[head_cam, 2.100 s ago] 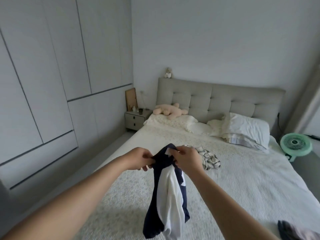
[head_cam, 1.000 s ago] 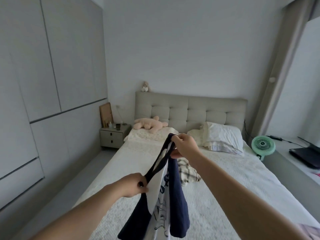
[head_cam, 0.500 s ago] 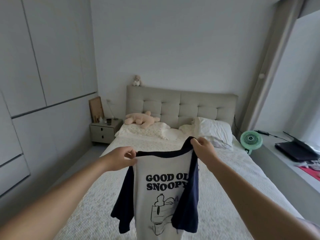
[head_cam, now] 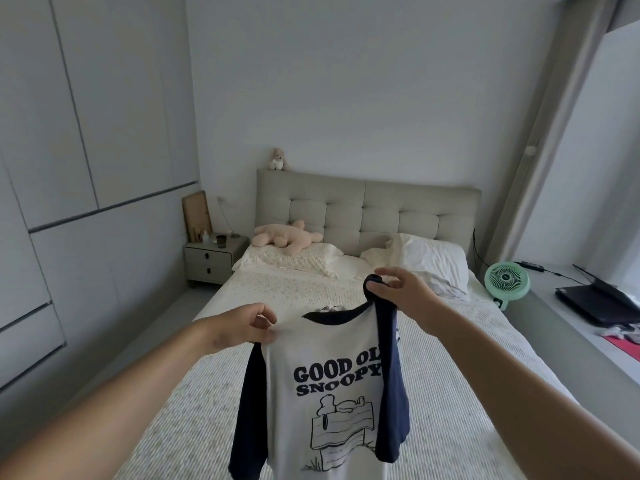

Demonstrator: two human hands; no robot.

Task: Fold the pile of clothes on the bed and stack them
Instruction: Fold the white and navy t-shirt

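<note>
Shirt (head_cam: 322,393): held up over the bed (head_cam: 450,393), between the left hand (head_cam: 242,327) and right hand (head_cam: 398,294).
Pillows (head_cam: 429,261): at the bed's far end.
Fan (head_cam: 506,282): right of the bed.
Small drawers (head_cam: 211,261): left of the bed.

I'm looking into a pale grey bedroom, daylight coming in from the right.

A padded headboard (head_cam: 367,206) is backing the bed (head_cam: 450,368); wardrobe doors (head_cam: 86,133) are lining the left wall beside a nightstand (head_cam: 211,261).
</note>
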